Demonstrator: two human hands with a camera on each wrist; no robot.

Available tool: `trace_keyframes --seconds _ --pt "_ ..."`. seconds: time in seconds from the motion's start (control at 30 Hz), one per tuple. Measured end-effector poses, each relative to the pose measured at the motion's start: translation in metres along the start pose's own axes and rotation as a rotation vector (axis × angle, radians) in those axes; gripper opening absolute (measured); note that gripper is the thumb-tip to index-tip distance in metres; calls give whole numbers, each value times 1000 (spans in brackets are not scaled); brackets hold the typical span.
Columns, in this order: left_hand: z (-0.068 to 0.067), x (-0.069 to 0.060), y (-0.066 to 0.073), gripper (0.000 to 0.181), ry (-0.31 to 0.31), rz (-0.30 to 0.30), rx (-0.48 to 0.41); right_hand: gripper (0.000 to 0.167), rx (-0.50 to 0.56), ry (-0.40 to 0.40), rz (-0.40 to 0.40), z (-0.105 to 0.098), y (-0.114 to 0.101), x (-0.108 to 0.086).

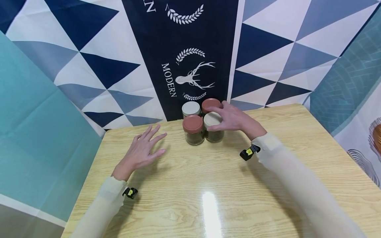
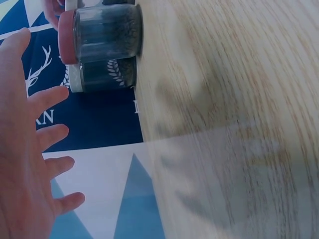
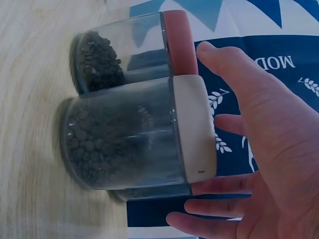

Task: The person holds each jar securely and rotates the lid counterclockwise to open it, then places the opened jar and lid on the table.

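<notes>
At the far edge of the wooden table (image 1: 172, 185), a cream-lidded glass jar (image 1: 214, 135) stands near right in a cluster of four, its lid (image 1: 211, 119) between the spread thumb and fingers of the right hand (image 1: 233, 118); whether they touch it I cannot tell. Left of the near red-lidded jar (image 1: 193, 130), the left hand (image 1: 140, 152) hovers, fingers splayed. Only the right wrist view clearly shows the cream-lidded jar's dark, pebble-like pieces (image 3: 94, 152).
</notes>
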State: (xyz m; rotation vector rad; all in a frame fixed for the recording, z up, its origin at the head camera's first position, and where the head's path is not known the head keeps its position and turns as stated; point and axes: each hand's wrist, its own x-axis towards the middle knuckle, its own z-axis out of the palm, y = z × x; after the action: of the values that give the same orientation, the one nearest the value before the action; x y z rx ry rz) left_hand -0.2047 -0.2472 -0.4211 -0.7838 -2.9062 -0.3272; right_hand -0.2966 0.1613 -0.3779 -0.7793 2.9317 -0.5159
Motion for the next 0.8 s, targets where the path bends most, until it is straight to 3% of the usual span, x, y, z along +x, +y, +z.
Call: trace_keyframes --seconds 0.37,0.8 --pt "1 -1 -1 68 -13 -6 7 93 39 -18 1 18 3 3" --pt "2 -1 -1 67 -16 -11 3 85 61 79 8 31 -2 3"
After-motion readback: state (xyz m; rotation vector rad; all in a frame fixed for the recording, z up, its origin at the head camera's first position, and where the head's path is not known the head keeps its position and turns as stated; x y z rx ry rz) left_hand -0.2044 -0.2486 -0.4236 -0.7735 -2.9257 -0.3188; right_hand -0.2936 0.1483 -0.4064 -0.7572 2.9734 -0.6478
